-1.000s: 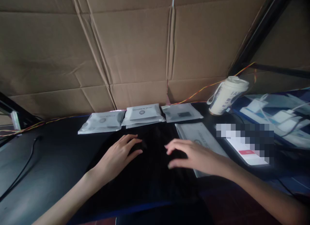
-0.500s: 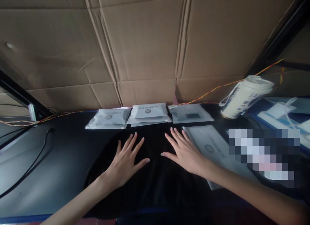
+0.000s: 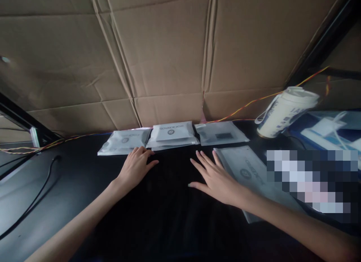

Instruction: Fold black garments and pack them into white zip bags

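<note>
A dark black cloth (image 3: 169,201) lies spread in front of me, its borders hard to make out against the black tabletop. My left hand (image 3: 135,166) is at its far left part, fingers curled down on the cloth, with the fingertips partly hidden. Just beyond those knuckles is the left frosted zip pouch (image 3: 124,139). My right hand (image 3: 216,177) rests flat on the cloth, fingers spread, holding nothing. Beside and partly under that hand and forearm lies a larger frosted zip pouch (image 3: 248,171) with printed lettering.
Along the back lie a middle white pouch (image 3: 173,132) and a right pouch (image 3: 222,133) with a dark patch. A cream tumbler (image 3: 286,113) stands at right, near blue and white items (image 3: 324,132). A black cable (image 3: 39,190) crosses the left; cardboard (image 3: 163,55) rises behind.
My left hand has moved left and away from me, and its spread fingers have curled. My right hand stays nearly in place, fingers still spread.
</note>
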